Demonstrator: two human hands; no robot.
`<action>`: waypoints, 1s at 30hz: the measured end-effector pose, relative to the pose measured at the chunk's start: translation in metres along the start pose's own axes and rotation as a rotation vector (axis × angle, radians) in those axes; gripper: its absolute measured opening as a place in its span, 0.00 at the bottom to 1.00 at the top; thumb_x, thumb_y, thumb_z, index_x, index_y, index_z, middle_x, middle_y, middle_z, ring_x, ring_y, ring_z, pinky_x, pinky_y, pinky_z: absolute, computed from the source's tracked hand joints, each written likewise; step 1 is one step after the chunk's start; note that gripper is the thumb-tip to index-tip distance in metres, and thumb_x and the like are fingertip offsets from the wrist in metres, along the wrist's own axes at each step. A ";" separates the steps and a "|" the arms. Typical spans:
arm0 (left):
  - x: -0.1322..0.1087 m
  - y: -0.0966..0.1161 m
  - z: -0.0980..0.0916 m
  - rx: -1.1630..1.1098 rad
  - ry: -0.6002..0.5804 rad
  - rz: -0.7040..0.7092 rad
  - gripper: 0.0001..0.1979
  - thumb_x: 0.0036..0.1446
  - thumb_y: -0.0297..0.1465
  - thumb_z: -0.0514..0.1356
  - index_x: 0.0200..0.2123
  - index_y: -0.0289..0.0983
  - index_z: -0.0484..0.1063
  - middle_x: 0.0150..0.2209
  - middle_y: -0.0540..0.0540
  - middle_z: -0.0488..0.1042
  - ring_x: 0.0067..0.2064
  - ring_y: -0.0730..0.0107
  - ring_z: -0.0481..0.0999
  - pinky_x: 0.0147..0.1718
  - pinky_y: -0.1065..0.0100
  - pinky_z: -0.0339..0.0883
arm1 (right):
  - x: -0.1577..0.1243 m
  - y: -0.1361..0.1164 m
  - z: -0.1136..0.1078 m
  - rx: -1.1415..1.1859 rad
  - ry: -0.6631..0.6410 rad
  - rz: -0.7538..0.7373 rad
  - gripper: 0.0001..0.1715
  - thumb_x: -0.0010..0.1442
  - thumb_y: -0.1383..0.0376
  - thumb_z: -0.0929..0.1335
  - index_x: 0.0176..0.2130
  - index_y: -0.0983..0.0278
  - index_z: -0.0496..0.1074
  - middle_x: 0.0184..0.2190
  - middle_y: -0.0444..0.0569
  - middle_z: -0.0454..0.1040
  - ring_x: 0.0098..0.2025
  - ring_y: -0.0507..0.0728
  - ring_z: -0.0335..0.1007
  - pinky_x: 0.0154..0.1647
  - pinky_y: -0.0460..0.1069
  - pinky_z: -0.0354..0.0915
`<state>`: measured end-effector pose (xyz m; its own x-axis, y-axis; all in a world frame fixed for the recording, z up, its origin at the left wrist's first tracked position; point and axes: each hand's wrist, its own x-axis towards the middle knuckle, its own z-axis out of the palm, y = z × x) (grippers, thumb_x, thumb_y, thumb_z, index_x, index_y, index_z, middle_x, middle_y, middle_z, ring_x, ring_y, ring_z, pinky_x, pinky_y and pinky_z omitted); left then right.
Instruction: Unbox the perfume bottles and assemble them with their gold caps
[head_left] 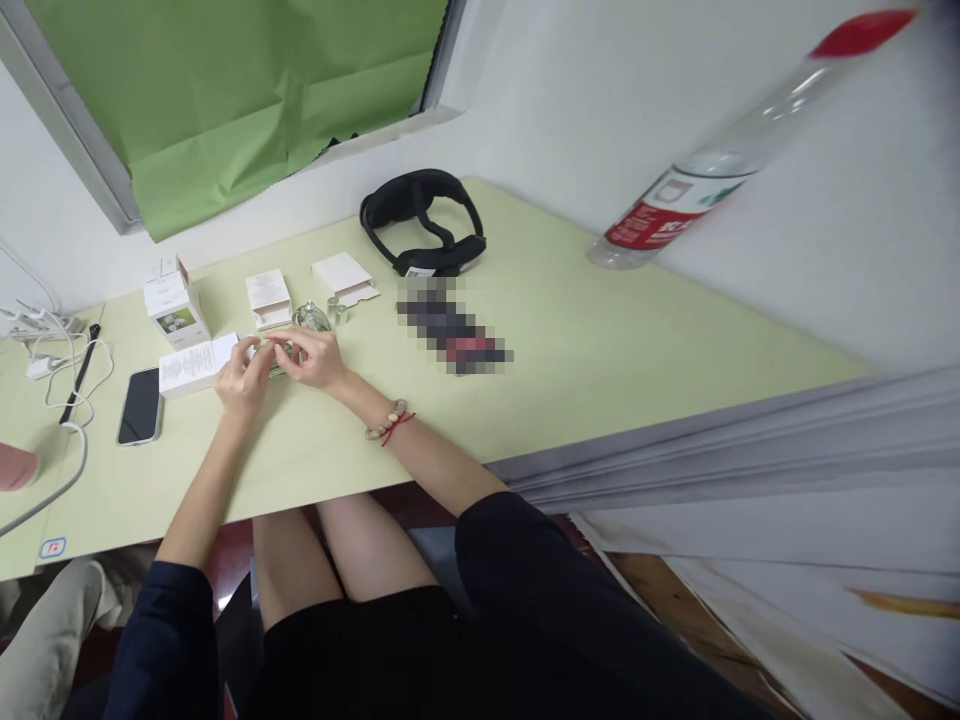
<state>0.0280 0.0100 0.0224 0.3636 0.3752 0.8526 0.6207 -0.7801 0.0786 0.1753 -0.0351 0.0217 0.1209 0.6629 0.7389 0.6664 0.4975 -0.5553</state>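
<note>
My left hand (241, 382) and my right hand (313, 358) meet over the table, fingertips bent inward and pinched close together. Whatever they hold is small and mostly covered by the fingers, so I cannot make it out. Just beyond my right hand lies a clear, shiny, glass-like piece (311, 316), with a smaller clear piece (337, 308) beside it. A flat white box (191, 367) printed with small text touches the area next to my left hand. Behind my fingers stands an open white carton (268, 297), its open end facing me.
A white box with a picture (178, 310), another white carton (346, 277), a phone (140, 407) and white cables (71, 365) lie around. Farther off are a black headset (424, 220), a pixelated item (454, 330) and a tall plastic bottle (675, 205). Another person's trouser leg (56, 625) shows lower left.
</note>
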 end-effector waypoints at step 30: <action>0.002 0.000 -0.008 -0.051 -0.050 -0.093 0.13 0.65 0.35 0.48 0.47 0.36 0.66 0.45 0.37 0.69 0.47 0.61 0.73 0.46 0.62 0.66 | 0.004 0.100 -0.050 -0.072 0.352 0.691 0.17 0.58 0.58 0.67 0.42 0.66 0.77 0.40 0.55 0.80 0.28 0.56 0.77 0.35 0.50 0.70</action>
<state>0.0235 0.0066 0.0278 0.3410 0.4706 0.8138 0.6174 -0.7649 0.1836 0.2785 -0.0105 -0.0116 0.7444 0.5869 0.3185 0.3996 -0.0094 -0.9166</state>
